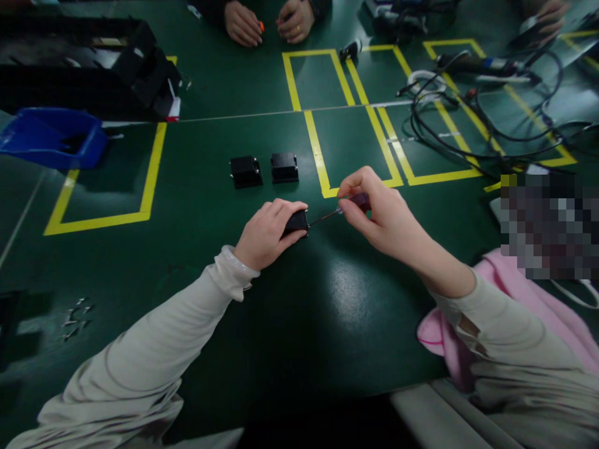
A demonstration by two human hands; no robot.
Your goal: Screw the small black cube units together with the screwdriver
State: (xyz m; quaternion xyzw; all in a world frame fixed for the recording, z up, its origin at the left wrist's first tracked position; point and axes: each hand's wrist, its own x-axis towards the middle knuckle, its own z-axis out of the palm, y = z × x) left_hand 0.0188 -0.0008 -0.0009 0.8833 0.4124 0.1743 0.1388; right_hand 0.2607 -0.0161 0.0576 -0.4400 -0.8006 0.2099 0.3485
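Observation:
My left hand (267, 232) is closed over a small black box (296, 221) and presses it onto the green table (196, 206). My right hand (377, 212) pinches a small screwdriver (349, 206) with a dark red handle. Its thin shaft points left, and the tip touches the right side of the box. Two more black boxes (246, 171) (284, 167) sit side by side a little farther back.
Several small screws (75, 315) lie at the left near edge. A blue bin (53, 137) and black trays (84, 68) stand at far left. Tangled black cables (472, 106) cover the far right. Another person's hands (269, 22) rest at the far edge. Pink cloth (515, 299) lies at right.

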